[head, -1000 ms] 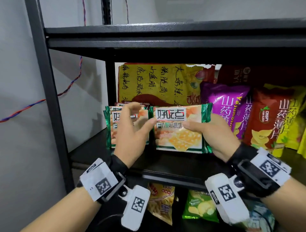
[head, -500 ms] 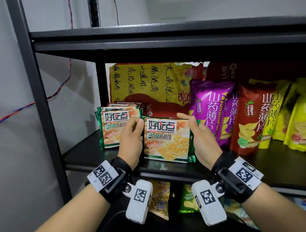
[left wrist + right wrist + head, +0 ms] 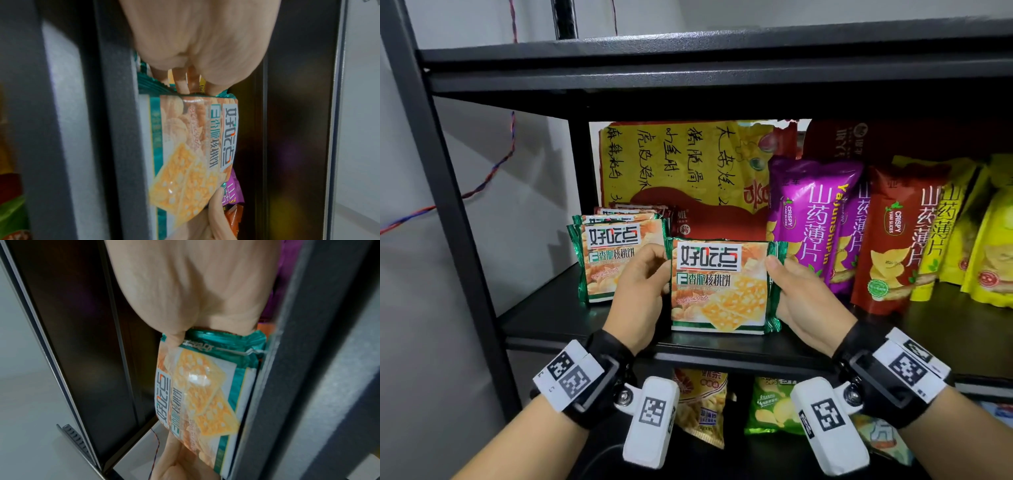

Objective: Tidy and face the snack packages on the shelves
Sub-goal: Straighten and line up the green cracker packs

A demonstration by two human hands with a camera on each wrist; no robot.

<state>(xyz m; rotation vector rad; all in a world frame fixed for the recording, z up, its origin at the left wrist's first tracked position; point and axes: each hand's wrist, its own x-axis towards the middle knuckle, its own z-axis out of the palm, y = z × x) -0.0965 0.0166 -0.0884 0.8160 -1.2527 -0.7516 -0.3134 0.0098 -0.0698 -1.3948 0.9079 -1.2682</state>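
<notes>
Between the two hands, the green-edged foil walnut-biscuit packet (image 3: 719,287) stands upright near the black metal shelf (image 3: 544,318) lip; left hand (image 3: 640,298) and right hand (image 3: 803,301) pinch its side seams, apparently squaring its label forward; a matching packet stack (image 3: 613,253) stands just beyond the left hand.

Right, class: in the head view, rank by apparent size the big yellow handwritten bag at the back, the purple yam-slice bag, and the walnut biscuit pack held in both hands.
1. Yellow handwritten bag, largest though partly hidden.
2 and 3. Purple yam-slice bag and held walnut biscuit pack look alike; the pack is nearer the camera, so their order is unsure.
</notes>
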